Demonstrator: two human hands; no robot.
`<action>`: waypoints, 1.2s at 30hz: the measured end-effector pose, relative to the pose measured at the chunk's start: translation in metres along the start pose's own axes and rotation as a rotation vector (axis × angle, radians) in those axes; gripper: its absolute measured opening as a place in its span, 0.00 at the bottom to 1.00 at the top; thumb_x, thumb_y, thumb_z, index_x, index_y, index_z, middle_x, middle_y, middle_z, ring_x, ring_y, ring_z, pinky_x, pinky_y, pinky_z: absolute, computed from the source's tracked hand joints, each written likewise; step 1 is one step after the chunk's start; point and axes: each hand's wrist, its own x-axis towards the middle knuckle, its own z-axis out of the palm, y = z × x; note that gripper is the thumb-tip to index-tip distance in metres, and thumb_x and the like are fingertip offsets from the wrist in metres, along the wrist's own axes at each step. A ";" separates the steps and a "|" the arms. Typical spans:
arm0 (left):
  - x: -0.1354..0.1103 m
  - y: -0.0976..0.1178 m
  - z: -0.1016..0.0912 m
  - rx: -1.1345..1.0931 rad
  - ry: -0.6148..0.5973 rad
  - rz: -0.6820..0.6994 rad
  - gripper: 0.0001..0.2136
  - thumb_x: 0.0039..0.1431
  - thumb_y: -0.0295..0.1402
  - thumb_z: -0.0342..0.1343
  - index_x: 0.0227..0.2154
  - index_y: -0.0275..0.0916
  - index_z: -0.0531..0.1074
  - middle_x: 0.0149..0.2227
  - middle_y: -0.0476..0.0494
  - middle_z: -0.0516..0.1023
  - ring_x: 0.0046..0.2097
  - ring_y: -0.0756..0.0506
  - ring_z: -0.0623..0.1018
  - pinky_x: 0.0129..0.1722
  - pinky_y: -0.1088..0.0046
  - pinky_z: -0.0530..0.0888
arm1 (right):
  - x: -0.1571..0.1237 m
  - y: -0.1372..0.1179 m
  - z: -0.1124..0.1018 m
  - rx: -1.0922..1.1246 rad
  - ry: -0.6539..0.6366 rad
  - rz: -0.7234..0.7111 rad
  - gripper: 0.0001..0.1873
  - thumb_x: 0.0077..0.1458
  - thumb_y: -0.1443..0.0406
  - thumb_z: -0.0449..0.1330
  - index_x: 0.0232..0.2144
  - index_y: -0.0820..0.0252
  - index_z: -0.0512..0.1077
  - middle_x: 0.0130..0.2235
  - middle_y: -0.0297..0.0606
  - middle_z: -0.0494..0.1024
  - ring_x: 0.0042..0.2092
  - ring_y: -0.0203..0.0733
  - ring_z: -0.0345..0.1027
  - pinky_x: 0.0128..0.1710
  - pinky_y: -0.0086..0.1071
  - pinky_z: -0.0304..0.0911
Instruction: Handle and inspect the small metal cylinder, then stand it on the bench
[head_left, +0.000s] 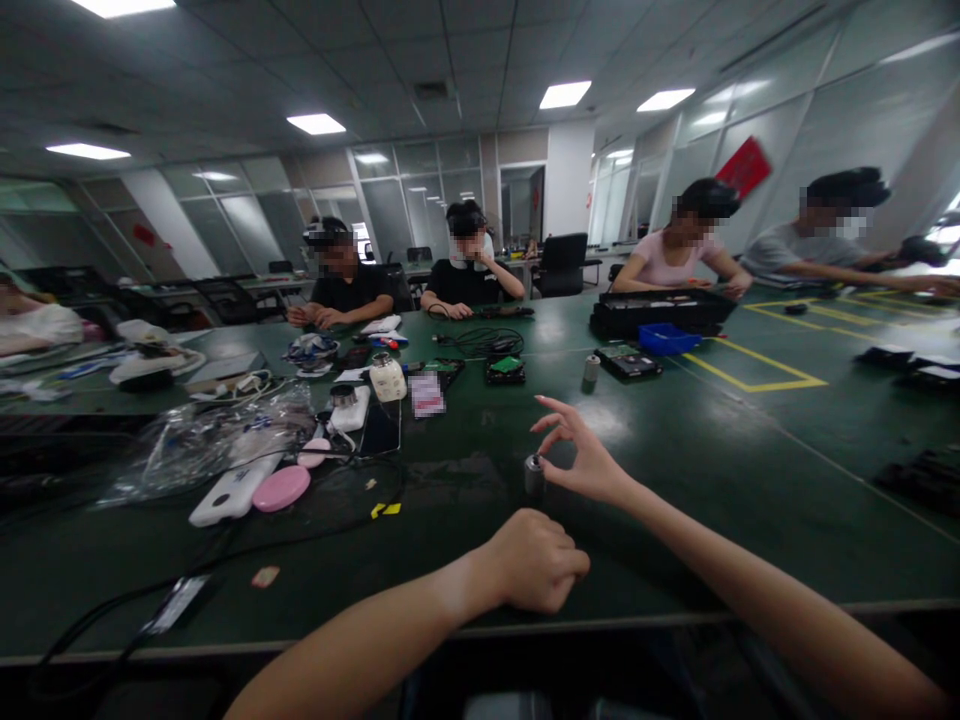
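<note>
A small silver metal cylinder (534,478) with a narrower top stands upright on the green table in front of me. My right hand (581,455) pinches its top between thumb and index finger, while the other fingers are spread upward. Closer to the table's near edge, my left hand (538,562) rests as a closed fist; nothing sticks out of it, and the palm side is hidden. A second, similar metal cylinder (591,369) stands farther back, beside a black device with a green circuit board (631,362).
At left are a clear plastic bag (217,445), a white power bank (234,492), a pink round case (281,488), a phone (381,430) and cables. A blue bin (667,340) and a black housing (656,312) stand back right. Several people sit around the table.
</note>
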 end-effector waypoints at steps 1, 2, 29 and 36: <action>0.000 0.000 0.000 -0.001 0.001 -0.001 0.04 0.51 0.27 0.53 0.25 0.40 0.71 0.23 0.51 0.77 0.26 0.47 0.75 0.24 0.69 0.65 | 0.000 0.000 0.000 -0.001 -0.005 -0.002 0.43 0.46 0.72 0.61 0.62 0.50 0.49 0.45 0.39 0.69 0.33 0.36 0.70 0.40 0.37 0.68; 0.000 0.000 0.000 -0.003 -0.001 -0.003 0.04 0.51 0.27 0.53 0.25 0.40 0.71 0.23 0.51 0.77 0.27 0.47 0.75 0.24 0.69 0.66 | 0.000 0.000 0.000 -0.004 -0.009 -0.004 0.43 0.46 0.72 0.61 0.62 0.50 0.49 0.45 0.39 0.69 0.33 0.36 0.70 0.40 0.37 0.68; 0.001 0.001 -0.003 -0.014 -0.062 -0.005 0.05 0.52 0.27 0.52 0.27 0.39 0.73 0.24 0.49 0.78 0.28 0.47 0.76 0.26 0.69 0.68 | 0.000 0.000 0.001 -0.003 0.007 -0.013 0.44 0.46 0.72 0.61 0.62 0.49 0.48 0.45 0.39 0.69 0.33 0.36 0.69 0.41 0.39 0.67; 0.001 0.001 -0.002 -0.011 -0.048 0.000 0.04 0.52 0.27 0.52 0.27 0.39 0.72 0.24 0.49 0.77 0.27 0.47 0.75 0.24 0.70 0.67 | 0.006 0.026 -0.016 -0.045 0.108 -0.023 0.45 0.45 0.72 0.61 0.63 0.52 0.47 0.44 0.39 0.69 0.33 0.37 0.69 0.42 0.38 0.67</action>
